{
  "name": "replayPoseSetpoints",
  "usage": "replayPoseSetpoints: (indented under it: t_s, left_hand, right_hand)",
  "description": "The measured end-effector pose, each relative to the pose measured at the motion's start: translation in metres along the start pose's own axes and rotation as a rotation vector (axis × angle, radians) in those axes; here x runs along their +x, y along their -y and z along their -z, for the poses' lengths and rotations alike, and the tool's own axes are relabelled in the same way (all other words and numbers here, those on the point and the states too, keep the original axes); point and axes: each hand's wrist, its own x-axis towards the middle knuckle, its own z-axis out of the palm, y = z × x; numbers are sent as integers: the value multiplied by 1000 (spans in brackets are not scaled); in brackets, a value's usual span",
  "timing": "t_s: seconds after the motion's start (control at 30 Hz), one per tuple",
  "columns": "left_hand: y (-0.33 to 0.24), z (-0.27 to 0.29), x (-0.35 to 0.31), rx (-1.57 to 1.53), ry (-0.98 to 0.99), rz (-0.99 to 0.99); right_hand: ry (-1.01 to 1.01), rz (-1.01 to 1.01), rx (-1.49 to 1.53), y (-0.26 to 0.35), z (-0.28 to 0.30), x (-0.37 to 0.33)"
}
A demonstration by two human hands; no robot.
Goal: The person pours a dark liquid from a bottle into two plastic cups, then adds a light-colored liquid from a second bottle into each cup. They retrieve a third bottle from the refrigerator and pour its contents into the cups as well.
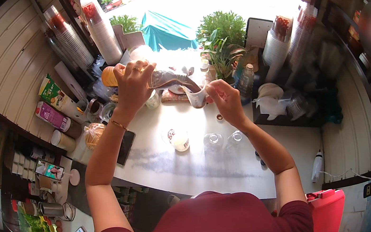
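Note:
My left hand [134, 78] is wrapped round a tilted clear bottle [163, 78] of dark liquid; an orange part shows beyond my fingers on its left. Dark liquid runs from its right end into a small translucent measuring cup [197, 98]. My right hand [225, 98] pinches that cup at its right side, holding it above the counter. Below, a clear cup with pale contents [180, 141] stands on the white counter [164, 167]. Two clear, empty-looking containers [213, 141] are to its right. A small brown cap [219, 117] lies under my right hand.
Stacks of plastic cups [104, 34] rise at the far left, more cup stacks [279, 37] at the far right. Potted plants [221, 34] stand at the back. A dark phone [126, 147] lies beside my left forearm. A red chair [328, 212] is at the lower right.

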Motion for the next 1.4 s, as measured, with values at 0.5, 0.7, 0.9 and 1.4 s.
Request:
replayPoseSetpoints:
  t_s: [0.5, 0.7, 0.9, 1.4]
  left_hand:
    - [-2, -2, 1, 29, -9, -51]
    - [-3, 1, 2, 13, 2, -34]
    - [-2, -3, 1, 6, 12, -29]
    - [2, -9, -5, 92, -9, -66]
  right_hand:
    - [-34, -13, 30, 4, 0, -7]
    - [-32, -18, 34, 3, 0, -8]
    - [-35, -26, 40, -6, 1, -8]
    - [-26, -49, 70, -7, -5, -9]
